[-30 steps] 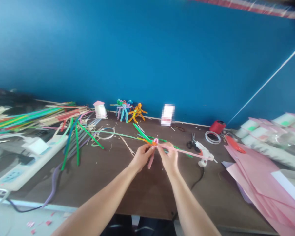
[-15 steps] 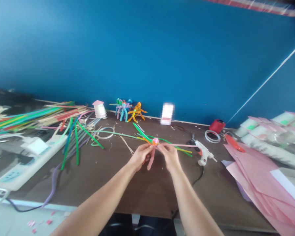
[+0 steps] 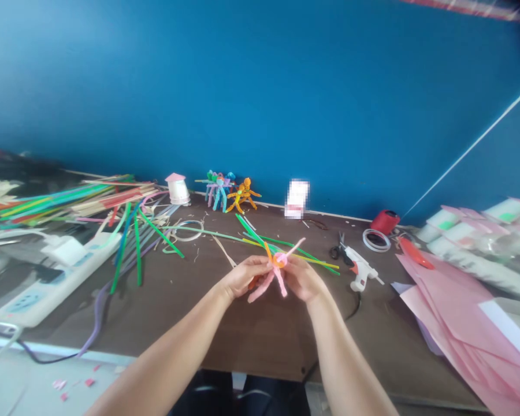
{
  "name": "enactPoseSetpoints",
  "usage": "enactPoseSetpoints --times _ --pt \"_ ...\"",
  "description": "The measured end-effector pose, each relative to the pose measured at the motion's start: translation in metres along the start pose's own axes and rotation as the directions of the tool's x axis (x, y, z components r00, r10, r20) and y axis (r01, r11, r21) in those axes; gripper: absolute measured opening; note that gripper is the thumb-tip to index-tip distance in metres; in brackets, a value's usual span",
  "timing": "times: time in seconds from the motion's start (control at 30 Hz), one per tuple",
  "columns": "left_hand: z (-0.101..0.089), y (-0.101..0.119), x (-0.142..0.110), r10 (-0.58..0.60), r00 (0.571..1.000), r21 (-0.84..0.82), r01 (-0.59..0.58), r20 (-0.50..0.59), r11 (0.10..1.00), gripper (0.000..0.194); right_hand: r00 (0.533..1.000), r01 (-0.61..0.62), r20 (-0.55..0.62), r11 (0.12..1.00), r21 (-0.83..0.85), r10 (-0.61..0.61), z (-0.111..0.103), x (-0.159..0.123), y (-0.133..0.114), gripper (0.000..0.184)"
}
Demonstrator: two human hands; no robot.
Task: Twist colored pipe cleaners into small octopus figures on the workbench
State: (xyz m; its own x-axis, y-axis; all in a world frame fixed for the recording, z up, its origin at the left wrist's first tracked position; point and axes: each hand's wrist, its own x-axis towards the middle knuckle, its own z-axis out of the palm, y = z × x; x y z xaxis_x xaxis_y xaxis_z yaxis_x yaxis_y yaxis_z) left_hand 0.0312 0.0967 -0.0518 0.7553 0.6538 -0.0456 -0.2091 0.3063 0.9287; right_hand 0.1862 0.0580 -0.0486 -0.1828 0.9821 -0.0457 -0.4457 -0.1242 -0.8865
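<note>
Left hand [image 3: 245, 276] and right hand [image 3: 304, 278] pinch the pink figure [image 3: 280, 259], apparently further shaped: limbs [image 3: 281, 284] splay, the long strip no longer reaching rightward.

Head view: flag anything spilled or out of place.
Pink scraps lie on the floor at lower left, apparently dropped from the table. A purple strand trails to the table's front edge, away from the piled strands.
</note>
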Motion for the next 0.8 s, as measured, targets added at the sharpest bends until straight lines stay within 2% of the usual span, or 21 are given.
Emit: enactPoseSetpoints --times 0.1,0.17,0.3,0.47,0.57,0.67,0.73,0.8 --pt "0.000 0.004 -0.004 -0.041 0.991 0.112 0.026 0.129 0.993 0.027 0.998 -0.056 0.027 0.997 -0.058 0.058 -0.002 -0.002 -0.006 0.017" --pt "0.001 0.006 -0.005 -0.079 0.982 0.224 0.039 0.174 0.974 0.029 0.997 -0.071 0.014 0.992 -0.105 0.073 -0.003 -0.003 -0.009 0.014" --pt "0.002 0.007 -0.004 -0.085 0.988 0.425 0.022 0.130 0.905 0.032 0.995 -0.052 -0.094 0.981 -0.189 0.034 -0.003 -0.003 -0.010 0.010" --pt "-0.002 0.000 0.000 -0.072 0.997 0.548 0.043 0.032 0.835 0.036 0.984 0.011 -0.159 0.912 -0.410 -0.083 0.000 -0.005 -0.013 0.012" --pt "-0.004 -0.003 0.002 -0.031 0.999 0.604 0.042 -0.029 0.796 0.035 0.975 0.071 -0.127 0.801 -0.594 -0.181 0.001 -0.005 -0.015 0.012" --pt "-0.004 -0.005 0.004 0.014 0.996 0.675 0.049 -0.087 0.736 0.033 0.941 0.182 -0.029 0.579 -0.795 -0.336 0.001 -0.004 -0.014 0.009" --pt "-0.004 -0.005 0.005 0.028 0.993 0.704 0.062 -0.116 0.707 0.031 0.906 0.250 0.051 0.435 -0.865 -0.420 0.001 -0.004 -0.012 0.007" --pt "-0.005 -0.005 0.005 0.029 0.991 0.712 0.076 -0.134 0.698 0.031 0.887 0.290 0.101 0.374 -0.881 -0.450 0.002 -0.005 -0.010 0.006"
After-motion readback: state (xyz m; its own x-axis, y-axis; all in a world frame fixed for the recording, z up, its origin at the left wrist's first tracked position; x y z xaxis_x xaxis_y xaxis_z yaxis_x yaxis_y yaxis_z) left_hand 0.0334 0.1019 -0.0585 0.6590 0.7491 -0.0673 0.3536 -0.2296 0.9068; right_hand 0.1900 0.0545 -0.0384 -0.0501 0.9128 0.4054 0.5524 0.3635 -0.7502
